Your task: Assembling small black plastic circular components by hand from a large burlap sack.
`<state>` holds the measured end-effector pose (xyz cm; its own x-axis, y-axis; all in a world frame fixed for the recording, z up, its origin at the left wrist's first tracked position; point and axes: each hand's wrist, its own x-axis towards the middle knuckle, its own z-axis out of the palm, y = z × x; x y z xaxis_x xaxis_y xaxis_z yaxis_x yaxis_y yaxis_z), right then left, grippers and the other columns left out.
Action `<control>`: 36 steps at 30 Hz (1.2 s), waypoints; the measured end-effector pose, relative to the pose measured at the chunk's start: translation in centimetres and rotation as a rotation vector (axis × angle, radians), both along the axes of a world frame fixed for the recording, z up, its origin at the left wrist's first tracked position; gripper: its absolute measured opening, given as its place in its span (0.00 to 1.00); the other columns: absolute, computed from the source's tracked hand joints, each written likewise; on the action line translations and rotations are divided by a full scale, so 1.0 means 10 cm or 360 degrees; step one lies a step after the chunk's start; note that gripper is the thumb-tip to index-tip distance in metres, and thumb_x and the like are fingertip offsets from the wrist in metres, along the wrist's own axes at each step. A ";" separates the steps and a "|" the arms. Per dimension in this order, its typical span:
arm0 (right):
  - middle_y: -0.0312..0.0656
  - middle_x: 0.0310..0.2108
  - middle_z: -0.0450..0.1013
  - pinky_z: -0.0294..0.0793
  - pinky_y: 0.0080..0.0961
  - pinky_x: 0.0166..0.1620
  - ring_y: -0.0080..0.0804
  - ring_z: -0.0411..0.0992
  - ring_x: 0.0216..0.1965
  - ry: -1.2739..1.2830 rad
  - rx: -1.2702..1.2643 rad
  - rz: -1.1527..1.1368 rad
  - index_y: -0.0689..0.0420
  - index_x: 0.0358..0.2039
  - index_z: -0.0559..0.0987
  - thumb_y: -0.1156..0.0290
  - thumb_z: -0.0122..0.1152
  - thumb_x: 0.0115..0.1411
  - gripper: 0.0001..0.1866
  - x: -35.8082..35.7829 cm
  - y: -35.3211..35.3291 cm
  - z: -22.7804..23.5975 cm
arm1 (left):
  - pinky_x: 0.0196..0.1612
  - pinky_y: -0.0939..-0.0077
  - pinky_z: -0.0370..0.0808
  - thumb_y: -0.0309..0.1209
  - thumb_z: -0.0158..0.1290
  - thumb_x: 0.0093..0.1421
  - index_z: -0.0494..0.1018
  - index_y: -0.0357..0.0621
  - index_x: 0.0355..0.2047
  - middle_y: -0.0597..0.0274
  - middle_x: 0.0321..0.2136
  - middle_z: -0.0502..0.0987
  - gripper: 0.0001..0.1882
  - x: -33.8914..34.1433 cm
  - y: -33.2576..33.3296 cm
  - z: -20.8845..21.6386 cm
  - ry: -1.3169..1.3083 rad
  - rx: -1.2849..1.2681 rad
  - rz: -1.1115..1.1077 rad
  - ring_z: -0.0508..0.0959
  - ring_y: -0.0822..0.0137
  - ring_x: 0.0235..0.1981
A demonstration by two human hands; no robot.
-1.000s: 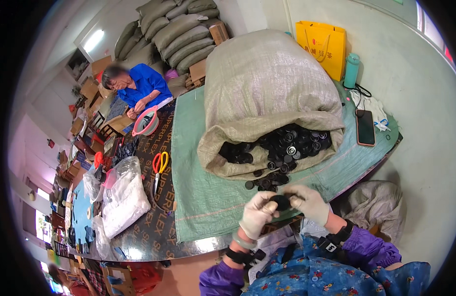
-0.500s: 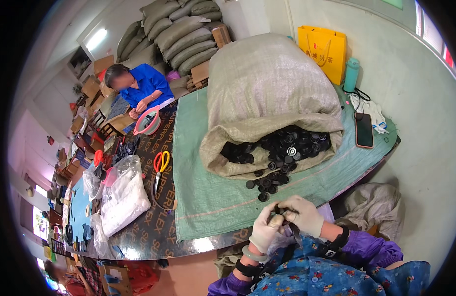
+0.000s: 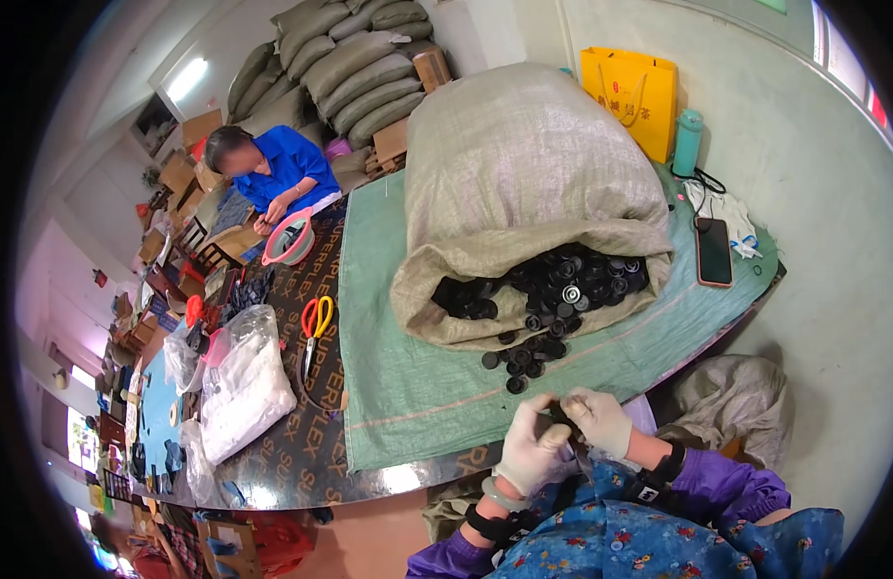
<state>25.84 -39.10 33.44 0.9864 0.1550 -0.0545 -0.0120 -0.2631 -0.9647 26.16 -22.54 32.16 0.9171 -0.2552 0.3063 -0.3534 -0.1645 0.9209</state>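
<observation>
In front of me, close together at the table's front edge, are both my hands in white gloves. My left hand point(image 3: 530, 446) has its thumb and fingers bent in a pinch at a small black piece point(image 3: 560, 415). My right hand point(image 3: 601, 422) is closed on the same piece from the other side. Fingers cover most of it, so its exact shape is hidden. Just beyond, black round ribbed pieces point(image 3: 533, 357) spill from the open mouth of a large woven sack point(image 3: 533, 154) lying on a green woven sheet point(image 3: 446, 396).
Yellow-handled scissors point(image 3: 316, 328) and a white plastic bag point(image 3: 244, 396) lie on the dark table to the left. A phone point(image 3: 714, 253), a teal bottle point(image 3: 688, 143) and a yellow paper bag point(image 3: 628, 101) stand or lie at right. Across the table a person point(image 3: 287, 169) works by a pink-rimmed basket point(image 3: 290, 238).
My left fingers have opened a little and shifted, and my right fingers have curled in more. The spilled black pieces and the sack stay as they were.
</observation>
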 end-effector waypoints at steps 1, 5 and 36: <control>0.47 0.28 0.74 0.73 0.33 0.34 0.47 0.75 0.31 -0.0258 -0.0136 -0.0051 0.57 0.37 0.74 0.53 0.48 0.64 0.19 -0.01 0.00 -0.03 | 0.34 0.78 0.73 0.47 0.61 0.53 0.64 0.38 0.52 0.59 0.38 0.71 0.34 -0.02 0.04 0.10 0.0539 -0.0428 -0.0150 0.73 0.69 0.33; 0.47 0.29 0.75 0.73 0.37 0.36 0.49 0.74 0.32 -0.0620 -0.0338 -0.0118 0.56 0.36 0.74 0.49 0.47 0.63 0.21 0.01 0.11 -0.08 | 0.30 0.80 0.71 0.52 0.57 0.55 0.64 0.40 0.51 0.60 0.38 0.72 0.33 -0.02 -0.03 -0.13 0.0147 -0.0067 0.0061 0.73 0.71 0.28; 0.45 0.33 0.69 0.73 0.39 0.39 0.45 0.71 0.38 -0.0451 -0.1394 0.0000 0.55 0.32 0.74 0.64 0.59 0.53 0.10 0.66 -0.33 -0.18 | 0.41 0.57 0.74 0.35 0.57 0.54 0.69 0.47 0.43 0.50 0.44 0.67 0.17 1.91 0.10 0.22 0.0243 0.1852 0.0474 0.75 0.45 0.41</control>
<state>32.43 -42.38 31.61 0.9807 0.1725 0.0915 0.1947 -0.9010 -0.3877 45.24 -21.50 34.37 0.9934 -0.0789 -0.0827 -0.0613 -0.9785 0.1968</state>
